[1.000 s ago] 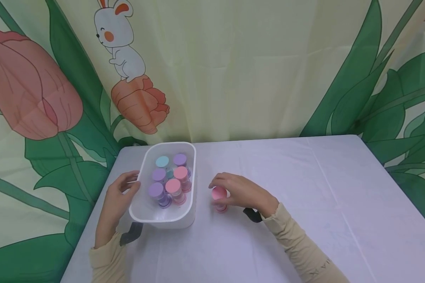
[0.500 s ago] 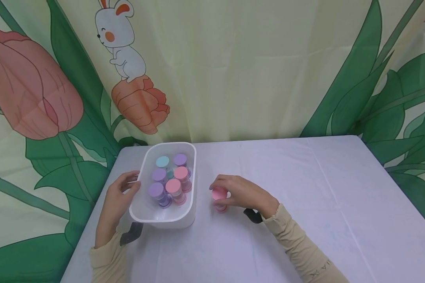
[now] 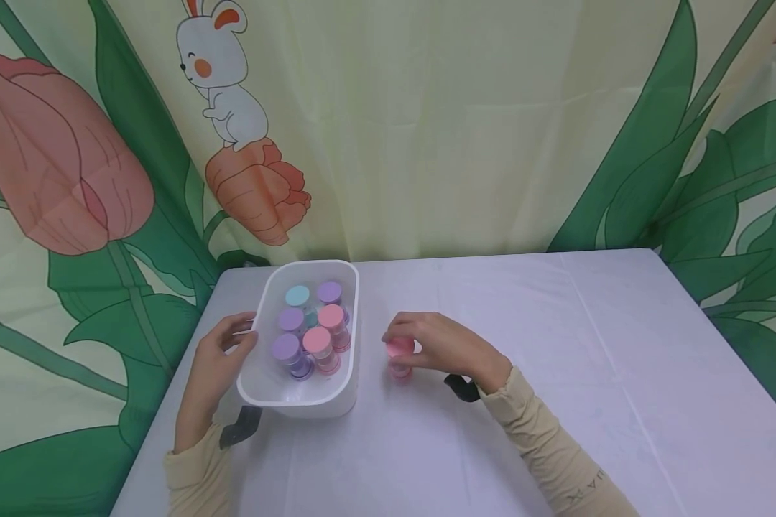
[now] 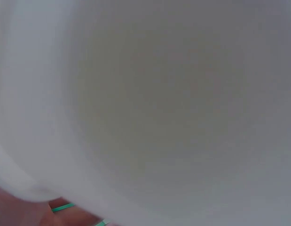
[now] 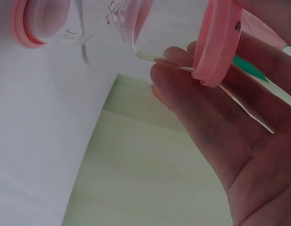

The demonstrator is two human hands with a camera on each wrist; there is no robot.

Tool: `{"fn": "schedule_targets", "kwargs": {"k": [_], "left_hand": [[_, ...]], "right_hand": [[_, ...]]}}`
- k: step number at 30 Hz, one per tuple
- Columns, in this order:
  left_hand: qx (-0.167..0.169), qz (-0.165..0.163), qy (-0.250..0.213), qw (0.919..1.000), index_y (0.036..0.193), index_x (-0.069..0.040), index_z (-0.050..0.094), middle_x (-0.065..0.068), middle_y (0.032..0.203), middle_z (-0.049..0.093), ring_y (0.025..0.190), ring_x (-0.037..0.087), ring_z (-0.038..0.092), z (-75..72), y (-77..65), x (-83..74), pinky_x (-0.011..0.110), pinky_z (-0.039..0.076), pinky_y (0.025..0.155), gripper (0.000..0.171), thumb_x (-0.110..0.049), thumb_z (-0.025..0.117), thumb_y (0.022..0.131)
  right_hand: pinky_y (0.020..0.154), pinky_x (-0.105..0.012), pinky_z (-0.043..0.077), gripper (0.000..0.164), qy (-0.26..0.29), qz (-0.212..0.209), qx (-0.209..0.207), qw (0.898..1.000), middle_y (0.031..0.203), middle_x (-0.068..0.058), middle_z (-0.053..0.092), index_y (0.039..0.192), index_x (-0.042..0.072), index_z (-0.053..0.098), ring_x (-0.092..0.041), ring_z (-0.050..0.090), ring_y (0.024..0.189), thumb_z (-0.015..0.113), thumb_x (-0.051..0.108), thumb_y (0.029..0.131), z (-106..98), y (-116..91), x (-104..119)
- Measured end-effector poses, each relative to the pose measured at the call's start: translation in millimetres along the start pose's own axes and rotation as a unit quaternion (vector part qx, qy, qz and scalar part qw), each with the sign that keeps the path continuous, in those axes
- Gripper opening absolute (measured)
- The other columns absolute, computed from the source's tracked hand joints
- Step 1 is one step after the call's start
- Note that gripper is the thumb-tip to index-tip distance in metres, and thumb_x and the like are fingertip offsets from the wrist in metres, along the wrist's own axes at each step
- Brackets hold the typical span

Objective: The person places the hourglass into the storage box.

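In the head view my right hand (image 3: 440, 345) pinches a small sand timer (image 3: 399, 347) with pink ends. In the right wrist view the sand timer (image 5: 169, 33) shows a clear body narrowing at the waist, tipped sideways across that picture, with my fingers (image 5: 206, 108) around its upper pink end. My left hand (image 3: 216, 366) rests at the left side of a white plastic box (image 3: 252, 391), fingertips against its rim. Inside the box stand several similar timers: purple ones (image 3: 287, 348), pink ones (image 3: 317, 341) and a light blue one (image 3: 297, 295). The box's pale wall (image 4: 183, 117) fills most of the left wrist view.
A white cloth covers the table (image 3: 556, 402). Behind its far edge hangs a curtain (image 3: 440, 143) printed with tulips, leaves and a rabbit on a carrot. The box stands at the table's left, close to the far edge.
My right hand has risen slightly, and the pink sand timer has shifted up and back with it. My left hand and the box have stayed put.
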State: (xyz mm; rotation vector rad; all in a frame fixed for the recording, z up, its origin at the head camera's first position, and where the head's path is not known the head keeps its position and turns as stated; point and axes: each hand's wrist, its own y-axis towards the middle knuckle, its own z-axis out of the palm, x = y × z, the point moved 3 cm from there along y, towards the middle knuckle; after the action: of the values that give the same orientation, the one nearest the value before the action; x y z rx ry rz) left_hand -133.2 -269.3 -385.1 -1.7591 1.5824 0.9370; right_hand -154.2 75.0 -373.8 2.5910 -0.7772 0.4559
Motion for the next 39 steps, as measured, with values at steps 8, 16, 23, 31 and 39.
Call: {"fn": "schedule_targets", "kwargs": {"k": [8, 16, 23, 31, 39], "left_hand": [[0.002, -0.004, 0.0, 1.0, 0.143, -0.009, 0.049, 0.021, 0.138, 0.055, 0.126, 0.041, 0.054, 0.5, 1.2, 0.3, 0.062, 0.046, 0.1, 0.047, -0.029, 0.056, 0.101], [0.001, -0.008, 0.001, 1.0, 0.143, -0.009, 0.049, 0.021, 0.139, 0.055, 0.126, 0.04, 0.054, 0.6, 1.6, 0.8, 0.061, 0.046, 0.1, 0.048, -0.03, 0.056, 0.101], [0.001, -0.008, 0.002, 1.0, 0.143, -0.01, 0.049, 0.02, 0.139, 0.055, 0.125, 0.04, 0.054, 0.4, 1.7, 0.9, 0.061, 0.046, 0.1, 0.048, -0.031, 0.056, 0.101], [0.001, -0.008, 0.003, 1.0, 0.143, -0.01, 0.049, 0.02, 0.139, 0.055, 0.125, 0.04, 0.055, 0.7, 2.2, 2.1, 0.061, 0.046, 0.1, 0.049, -0.033, 0.056, 0.101], [0.003, -0.007, 0.007, 0.9999, 0.144, -0.009, 0.049, 0.02, 0.138, 0.055, 0.125, 0.039, 0.055, 1.4, 0.8, 0.1, 0.061, 0.047, 0.1, 0.05, -0.034, 0.055, 0.101]], "right_hand": [[0.082, -0.021, 0.053, 0.021, 0.012, 0.0, -0.012, 1.0, 0.101, 0.01, 0.064, 0.104, 0.018, 0.073, -0.001, 0.058, 0.087, 0.078, 0.023, 0.086, -11, 6, 4], [0.081, -0.022, 0.054, 0.02, 0.012, -0.029, -0.037, 0.999, 0.101, 0.008, 0.064, 0.104, 0.016, 0.072, -0.002, 0.058, 0.087, 0.078, 0.022, 0.086, -23, 11, 11], [0.086, -0.021, 0.054, 0.023, -0.015, -0.052, -0.059, 0.997, 0.106, 0.005, 0.067, 0.109, 0.013, 0.073, -0.005, 0.063, 0.094, 0.077, 0.017, 0.087, -34, 17, 17], [0.088, -0.022, 0.053, 0.025, -0.029, -0.074, -0.072, 0.994, 0.11, 0.002, 0.068, 0.112, 0.01, 0.072, -0.008, 0.063, 0.1, 0.076, 0.016, 0.088, -47, 23, 27], [0.088, -0.018, 0.052, 0.022, -0.021, -0.09, -0.084, 0.992, 0.11, 0.003, 0.067, 0.112, 0.011, 0.072, -0.006, 0.062, 0.099, 0.073, 0.016, 0.09, -57, 26, 34]]}}
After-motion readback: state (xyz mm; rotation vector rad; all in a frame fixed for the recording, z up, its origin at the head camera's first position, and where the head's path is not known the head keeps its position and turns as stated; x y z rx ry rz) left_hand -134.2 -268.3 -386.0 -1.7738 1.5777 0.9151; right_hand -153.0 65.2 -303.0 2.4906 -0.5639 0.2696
